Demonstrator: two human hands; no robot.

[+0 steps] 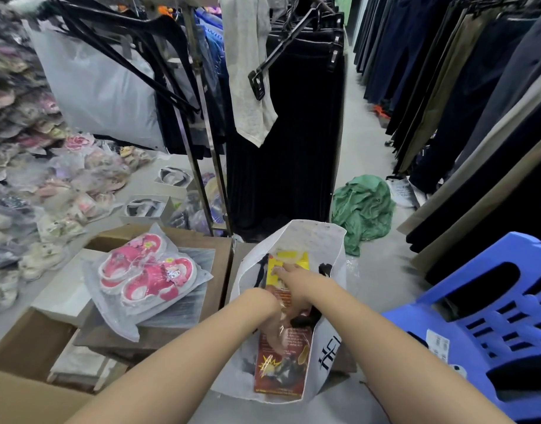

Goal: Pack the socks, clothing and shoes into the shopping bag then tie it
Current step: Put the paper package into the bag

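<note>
Right hand (286, 275) presses flat fingers on the red-and-yellow packet (281, 362) to shove it down inside the shopping bag (329, 328), left hand (261, 301) curls at the packet's edge (can't tell its grip), pink shoes (146, 270) waiting left of the bag.

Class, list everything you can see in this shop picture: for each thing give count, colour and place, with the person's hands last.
shopping bag: one, white, centre foreground, open
packet: one, red and yellow, inside the shopping bag
shoes: one pair, pink, in clear wrap on the cardboard boxes
cardboard boxes: several, brown, left foreground
bagged shoes: many, pale mixed colours, piled far left
green cloth: one, crumpled on the floor behind the bag
stool: one, blue, right foreground
hanging trousers: many, dark and tan, right rail
black garments: several, centre rail
left hand: at the packet, fingers hidden
right hand: fingers resting on the packet's yellow end
</note>
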